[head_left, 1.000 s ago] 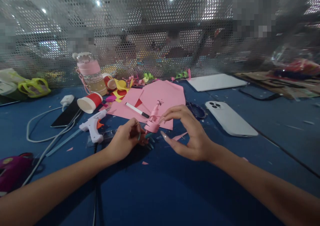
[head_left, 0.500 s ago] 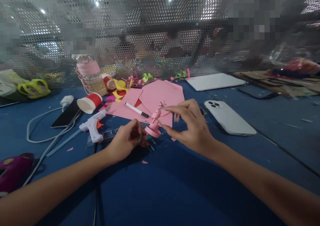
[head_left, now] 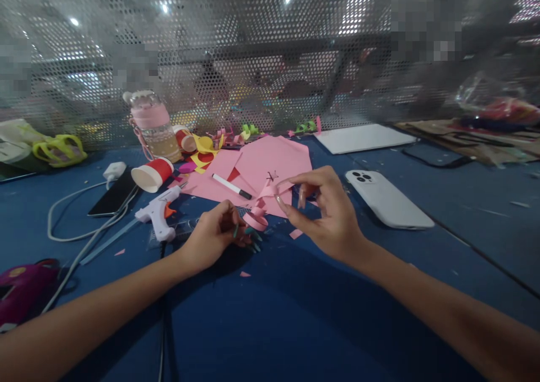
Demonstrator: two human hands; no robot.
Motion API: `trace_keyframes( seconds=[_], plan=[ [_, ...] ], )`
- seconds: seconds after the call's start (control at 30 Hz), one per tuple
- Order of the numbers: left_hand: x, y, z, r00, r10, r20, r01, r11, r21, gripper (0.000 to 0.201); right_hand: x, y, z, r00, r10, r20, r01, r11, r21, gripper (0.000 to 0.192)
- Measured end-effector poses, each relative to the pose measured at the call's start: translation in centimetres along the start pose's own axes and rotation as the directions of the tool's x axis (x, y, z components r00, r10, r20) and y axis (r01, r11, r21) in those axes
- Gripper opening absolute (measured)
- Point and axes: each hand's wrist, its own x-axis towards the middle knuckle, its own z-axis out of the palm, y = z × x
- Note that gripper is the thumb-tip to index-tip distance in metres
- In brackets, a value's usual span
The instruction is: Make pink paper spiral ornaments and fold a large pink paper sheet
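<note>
Pink paper coil (head_left: 255,219), centre of frame: the right hand (head_left: 327,213) pinches its upper turns; the left hand's (head_left: 213,233) fingers curl by its base, grip indeterminable; hard pulling could tear it

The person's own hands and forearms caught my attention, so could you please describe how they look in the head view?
Both the left forearm and right forearm are bare, with no sleeves, gloves or watches showing. The left hand has teal at its fingertips, apparently long painted nails, though partly hidden. The right hand has long, glossy nails; their exact colour is hard to tell.
</note>
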Motion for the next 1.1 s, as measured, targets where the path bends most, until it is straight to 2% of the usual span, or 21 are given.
trace_keyframes(
  seconds=[0.1, 0.3, 0.8, 0.97, 1.1],
  plan=[
    [0.02, 0.05, 0.07, 1.000, -0.010, -0.009, 0.010, 1.000, -0.001, 0.022, -0.15, 0.15, 0.09, 0.999, 0.051, -0.008, -0.050, 0.997, 0.051, 0.028],
    [-0.02, 0.08, 0.13, 1.000, -0.009, -0.026, 0.009, 1.000, 0.004, 0.022, 0.06, -0.06, 0.01, 0.998, -0.037, 0.050, 0.041, 0.996, -0.078, 0.027],
    [-0.16, -0.03, 0.07, 1.000, 0.004, -0.030, -0.003, 0.999, 0.032, 0.021, -0.01, -0.07, 0.28, 0.995, -0.081, 0.066, 0.089, 0.989, -0.115, 0.034],
    [-0.29, -0.22, -0.13, 0.999, 0.045, -0.008, -0.044, 0.994, 0.095, 0.019, 0.00, -0.08, 0.09, 0.985, -0.147, 0.086, 0.159, 0.973, -0.164, 0.043],
    [-0.46, -0.12, -0.05, 0.996, 0.094, -0.003, -0.092, 0.976, 0.198, 0.018, 0.15, -0.29, -0.01, 0.973, -0.191, 0.131, 0.216, 0.952, -0.218, 0.040]
  ],
)
